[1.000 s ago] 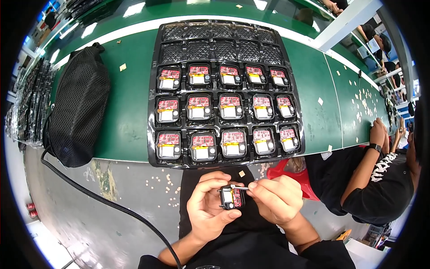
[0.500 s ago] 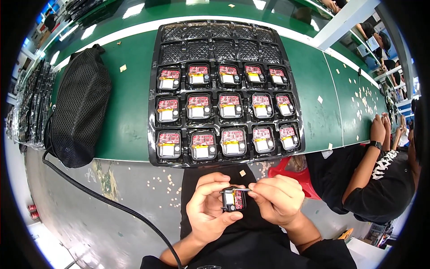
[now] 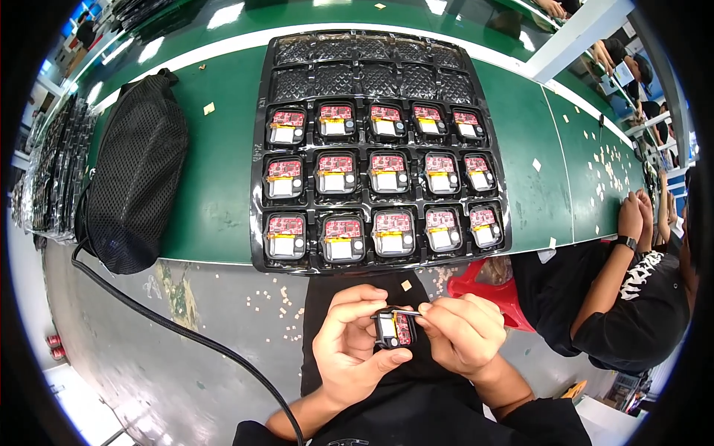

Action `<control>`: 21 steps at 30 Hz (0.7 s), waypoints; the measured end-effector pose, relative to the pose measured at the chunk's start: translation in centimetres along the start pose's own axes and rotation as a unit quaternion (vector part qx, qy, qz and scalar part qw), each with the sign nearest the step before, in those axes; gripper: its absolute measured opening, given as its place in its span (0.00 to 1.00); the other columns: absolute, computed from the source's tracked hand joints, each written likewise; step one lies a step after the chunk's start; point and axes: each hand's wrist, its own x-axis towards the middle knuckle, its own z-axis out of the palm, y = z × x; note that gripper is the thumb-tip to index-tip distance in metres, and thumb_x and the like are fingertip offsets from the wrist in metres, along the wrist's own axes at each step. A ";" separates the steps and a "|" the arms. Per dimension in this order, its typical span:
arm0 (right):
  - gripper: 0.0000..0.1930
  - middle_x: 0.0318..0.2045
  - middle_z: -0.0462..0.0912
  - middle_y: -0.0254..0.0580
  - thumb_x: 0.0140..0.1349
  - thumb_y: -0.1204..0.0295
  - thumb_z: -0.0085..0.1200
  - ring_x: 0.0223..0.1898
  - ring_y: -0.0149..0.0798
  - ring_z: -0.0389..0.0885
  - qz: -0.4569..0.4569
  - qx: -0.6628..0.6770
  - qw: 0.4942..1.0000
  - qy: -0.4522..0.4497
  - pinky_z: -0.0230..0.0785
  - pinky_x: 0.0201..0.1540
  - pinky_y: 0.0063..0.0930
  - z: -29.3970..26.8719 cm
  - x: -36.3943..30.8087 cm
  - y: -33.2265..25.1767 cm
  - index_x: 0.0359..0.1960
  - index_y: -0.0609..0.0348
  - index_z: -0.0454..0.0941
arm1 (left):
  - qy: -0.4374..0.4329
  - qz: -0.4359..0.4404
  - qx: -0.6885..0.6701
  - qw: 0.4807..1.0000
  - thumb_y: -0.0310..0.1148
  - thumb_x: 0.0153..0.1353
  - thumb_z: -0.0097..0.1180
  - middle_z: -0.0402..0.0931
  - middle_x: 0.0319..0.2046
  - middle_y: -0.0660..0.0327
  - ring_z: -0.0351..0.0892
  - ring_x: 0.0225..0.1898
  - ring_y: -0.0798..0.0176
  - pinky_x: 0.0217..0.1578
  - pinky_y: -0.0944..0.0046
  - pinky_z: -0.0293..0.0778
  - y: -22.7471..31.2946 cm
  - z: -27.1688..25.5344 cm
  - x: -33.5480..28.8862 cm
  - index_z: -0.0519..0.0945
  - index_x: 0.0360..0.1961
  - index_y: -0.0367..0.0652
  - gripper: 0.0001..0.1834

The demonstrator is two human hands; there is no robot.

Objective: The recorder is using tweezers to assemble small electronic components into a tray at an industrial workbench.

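Observation:
My left hand point(image 3: 348, 348) grips a small black square device casing point(image 3: 394, 331) between thumb and fingers, above my lap. Its open side shows a red circuit board, a white block and a strip of yellow tape. In my right hand point(image 3: 467, 336), thumb and forefinger pinch slim metal tweezers point(image 3: 408, 312), their tip at the casing's upper edge. Whether the tip touches the board cannot be made out. Beyond my hands, a black plastic tray point(image 3: 335, 80) lies on the green bench, its three nearer rows filled with similar casings point(image 3: 393, 232).
A black mesh bag point(image 3: 137, 175) sits left on the green bench point(image 3: 212, 178), and a thick black cable point(image 3: 178, 321) runs down toward me. Stacked trays point(image 3: 56, 178) stand farther left. At right, a person point(image 3: 625, 297) works near a red stool point(image 3: 483, 286). Small pale scraps dot bench and floor.
The whole view has shifted slightly. The casing has tilted a little in my left hand, while the tweezers stay at its upper edge.

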 end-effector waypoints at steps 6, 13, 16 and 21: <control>0.13 0.29 0.85 0.36 0.48 0.77 0.73 0.20 0.32 0.76 -0.029 -0.014 0.999 0.000 0.65 0.21 0.25 0.0 0.4 0.4 0.37 0.61 0.87 | 0.005 0.005 -0.010 1.000 0.18 0.52 0.75 0.63 0.62 0.47 0.79 0.59 0.47 0.59 0.54 0.81 0.4 0.4 0.5 0.72 0.59 0.30 0.33; 0.13 0.29 0.86 0.36 0.47 0.76 0.74 0.20 0.32 0.77 -0.036 0.062 0.997 -0.024 0.64 0.22 0.26 -1.6 1.7 0.9 0.36 0.60 0.87 | -0.018 0.065 0.018 0.998 0.21 0.48 0.79 0.73 0.54 0.45 0.81 0.58 0.46 0.58 0.49 0.82 1.8 0.3 0.5 0.73 0.55 0.33 0.34; 0.12 0.28 0.86 0.40 0.49 0.77 0.73 0.21 0.38 0.78 0.012 0.028 0.994 0.103 0.66 0.27 0.28 -2.8 1.8 2.4 0.36 0.61 0.86 | -0.041 0.129 0.073 0.988 0.25 0.44 0.83 0.75 0.50 0.46 0.85 0.52 0.45 0.53 0.49 0.85 4.5 0.2 1.1 0.72 0.52 0.35 0.36; 0.07 0.32 0.83 0.37 0.67 0.78 0.62 0.30 0.25 0.76 0.210 0.097 0.932 0.278 0.68 0.31 0.19 -3.8 2.4 7.7 0.44 0.68 0.83 | 0.000 0.220 0.258 0.941 0.27 0.48 0.81 0.70 0.55 0.46 0.82 0.53 0.47 0.55 0.51 0.82 7.4 -0.7 6.4 0.68 0.57 0.40 0.40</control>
